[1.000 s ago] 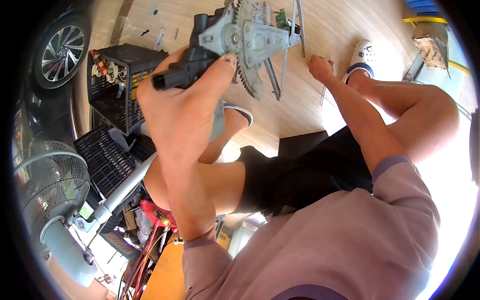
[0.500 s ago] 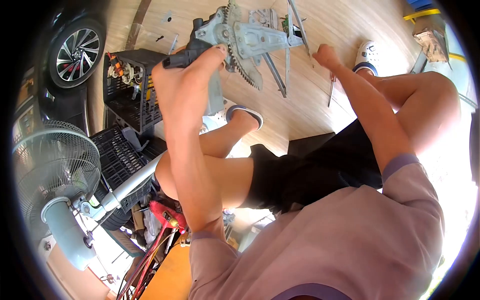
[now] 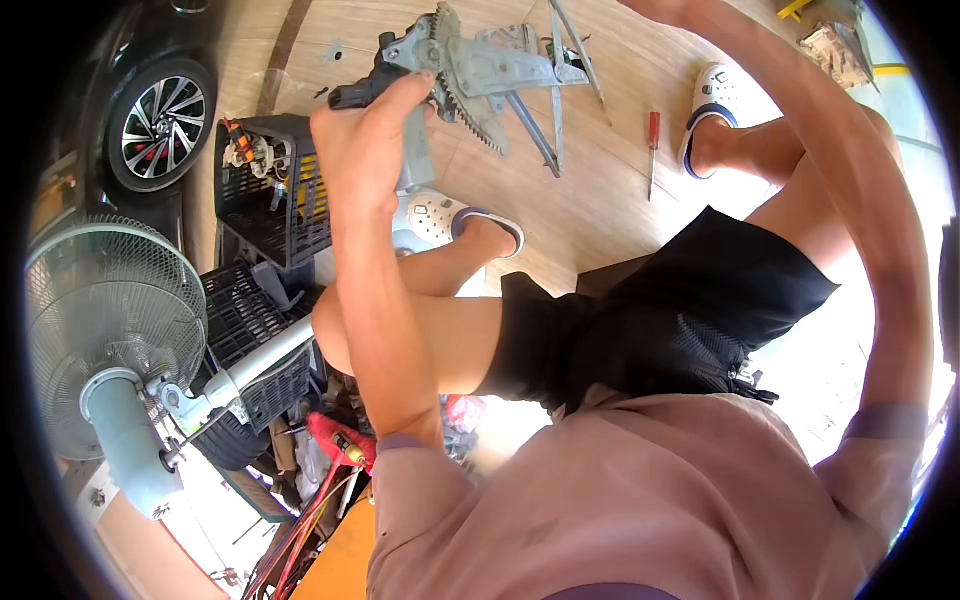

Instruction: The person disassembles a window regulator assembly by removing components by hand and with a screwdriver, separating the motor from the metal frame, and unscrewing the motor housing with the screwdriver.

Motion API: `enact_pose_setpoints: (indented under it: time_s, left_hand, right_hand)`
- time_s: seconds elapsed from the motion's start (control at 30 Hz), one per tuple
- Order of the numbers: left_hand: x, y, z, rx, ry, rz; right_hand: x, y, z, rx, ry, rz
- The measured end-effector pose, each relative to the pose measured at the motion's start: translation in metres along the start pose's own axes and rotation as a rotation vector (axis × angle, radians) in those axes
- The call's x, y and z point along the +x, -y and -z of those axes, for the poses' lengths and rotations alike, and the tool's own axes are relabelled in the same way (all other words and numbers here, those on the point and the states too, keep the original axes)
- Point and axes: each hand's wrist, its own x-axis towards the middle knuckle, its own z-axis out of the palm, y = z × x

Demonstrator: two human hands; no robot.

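Spreading beneath my left hand (image 3: 362, 145) and right hand (image 3: 655, 8), the wood-look floor (image 3: 560, 222) fills the middle of the view. A black car (image 3: 140, 40) stands well to the left of my left fingers, its multi-spoke wheel (image 3: 163, 125) facing out. On that same side, nearer my body than those fingers, is a grey fan (image 3: 118, 400) with a wire cage. A black crate (image 3: 280, 130) loaded with parts sits just left of my left fingers; a slotted second crate (image 3: 245, 310) lies closer to my body. The toothed metal mechanism (image 3: 480, 68) is in my left grasp, thumb pressed on top, the other fingers hidden beneath, its flat arm pointing rightward from them. My right fingers run past the top edge of view, so I cannot tell whether they are clenched, loose or holding anything. White shoes cover my feet: the left shoe (image 3: 435, 217) bodyward of my left fingers, the right shoe (image 3: 712, 92) bodyward of my right. A red-handled screwdriver (image 3: 654, 138) lies on the floor between the shoes, touching neither hand, nearer my body than my right fingers.
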Motion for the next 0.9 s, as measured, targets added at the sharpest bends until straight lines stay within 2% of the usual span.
enact_pose_setpoints:
  time_s: [0.07, 0.13, 0.2, 0.3, 0.4, 0.5, 0.63, 0.9]
  left_hand:
    - [0.001, -0.001, -0.001, -0.010, -0.001, -0.025]
    - [0.001, -0.002, -0.005, -0.025, -0.020, -0.045]
    - [0.006, 0.002, -0.005, -0.035, -0.013, -0.044]
    - [0.007, 0.002, -0.001, -0.011, -0.018, -0.022]
    - [0.008, -0.002, -0.005, -0.002, -0.025, -0.017]
    - [0.004, -0.004, -0.008, -0.003, -0.041, -0.036]
    - [0.008, -0.003, -0.005, 0.028, 0.005, -0.049]
    - [0.007, -0.006, -0.009, -0.016, -0.021, -0.031]
  right_hand:
    - [-0.023, 0.055, 0.048, 0.249, 0.026, 0.038]
    - [-0.045, 0.096, 0.057, 0.749, 0.151, -0.189]
    - [-0.080, 0.128, -0.001, 0.918, 0.083, -0.131]
    - [-0.097, 0.163, -0.005, 0.967, 0.271, -0.104]
    - [-0.092, 0.174, -0.006, 0.974, 0.131, -0.042]
    - [-0.082, 0.171, -0.008, 1.107, 0.135, -0.165]
    - [-0.084, 0.176, 0.001, 1.037, 0.092, -0.115]
    - [-0.078, 0.177, -0.005, 1.068, 0.089, -0.158]
